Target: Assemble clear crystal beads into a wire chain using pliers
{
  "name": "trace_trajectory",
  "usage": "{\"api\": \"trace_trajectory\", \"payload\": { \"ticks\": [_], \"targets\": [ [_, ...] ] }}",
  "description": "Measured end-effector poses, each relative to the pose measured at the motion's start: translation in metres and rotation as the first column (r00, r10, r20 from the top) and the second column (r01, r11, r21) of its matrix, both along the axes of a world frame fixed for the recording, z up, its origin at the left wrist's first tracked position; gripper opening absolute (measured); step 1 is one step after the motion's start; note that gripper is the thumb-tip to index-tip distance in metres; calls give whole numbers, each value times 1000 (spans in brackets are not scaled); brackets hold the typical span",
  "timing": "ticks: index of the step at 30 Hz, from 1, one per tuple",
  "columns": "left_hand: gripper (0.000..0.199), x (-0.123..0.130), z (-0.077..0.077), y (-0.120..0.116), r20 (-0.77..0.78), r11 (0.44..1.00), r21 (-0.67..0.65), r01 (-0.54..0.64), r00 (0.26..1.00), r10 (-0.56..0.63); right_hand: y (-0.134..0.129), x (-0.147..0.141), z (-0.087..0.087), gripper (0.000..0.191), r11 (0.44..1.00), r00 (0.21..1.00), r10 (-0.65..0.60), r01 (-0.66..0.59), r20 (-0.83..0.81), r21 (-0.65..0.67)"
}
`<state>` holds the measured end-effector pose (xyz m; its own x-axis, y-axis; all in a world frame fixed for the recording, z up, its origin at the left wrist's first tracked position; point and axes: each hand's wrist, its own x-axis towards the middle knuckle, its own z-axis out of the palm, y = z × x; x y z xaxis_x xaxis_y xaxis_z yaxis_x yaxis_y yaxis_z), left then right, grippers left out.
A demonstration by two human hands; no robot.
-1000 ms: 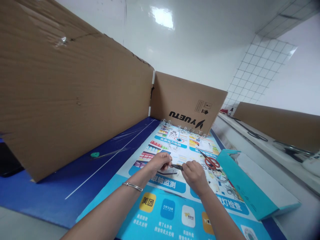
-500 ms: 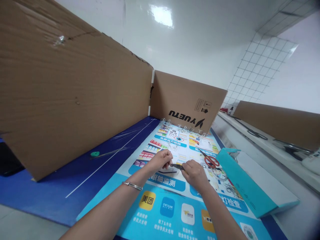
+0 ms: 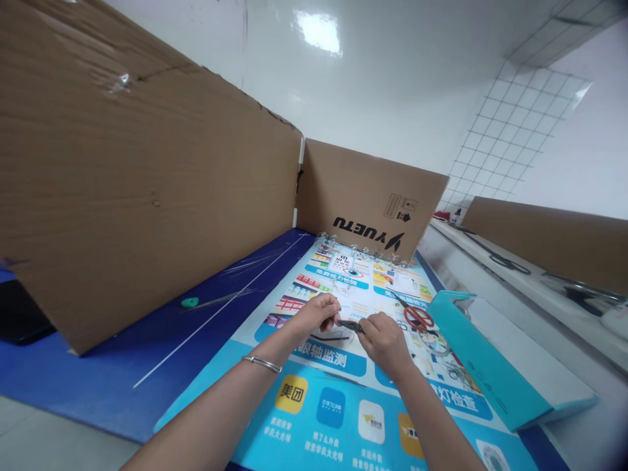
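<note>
My right hand (image 3: 385,339) is closed around the handles of dark-jawed pliers (image 3: 351,325), which point left. Their tip reaches my left hand (image 3: 320,313), where thumb and fingers are pinched together. Whatever sits in that pinch is too small to make out. Both hands are above a printed blue-and-white sheet (image 3: 235,386). Beyond my right hand lie scissors with red handles (image 3: 419,318). A dark curved strip (image 3: 331,338) lies on the sheet under my hands.
Cardboard panels stand at the left (image 3: 147,183) and back (image 3: 373,183). Clear, wiry scraps (image 3: 363,251) line the sheet's far edge. On the right lies a teal open box (image 3: 490,366), beside a ledge with black scissors (image 3: 513,263). A green-ended thin tool (image 3: 190,302) rests left.
The pliers' jaws look slightly more apart at the left fingertips than before. Both hands stay in nearly the same place, and the view has shifted slightly.
</note>
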<state>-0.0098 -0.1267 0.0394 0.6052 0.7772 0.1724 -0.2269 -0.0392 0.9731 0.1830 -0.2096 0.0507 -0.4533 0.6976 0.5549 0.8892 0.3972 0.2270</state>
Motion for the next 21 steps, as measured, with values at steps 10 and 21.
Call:
{"api": "trace_trajectory", "payload": {
  "ticks": [10, 21],
  "targets": [
    [19, 0, -4, 0, -6, 1000, 10, -15, 1000, 15, -1, -3, 0, 15, 1000, 999, 18, -18, -28, -8],
    [12, 1, 0, -1, -59, 974, 184, -130, 988, 143, -1, -5, -1, 16, 983, 993, -33, 12, -115, -183]
  ]
}}
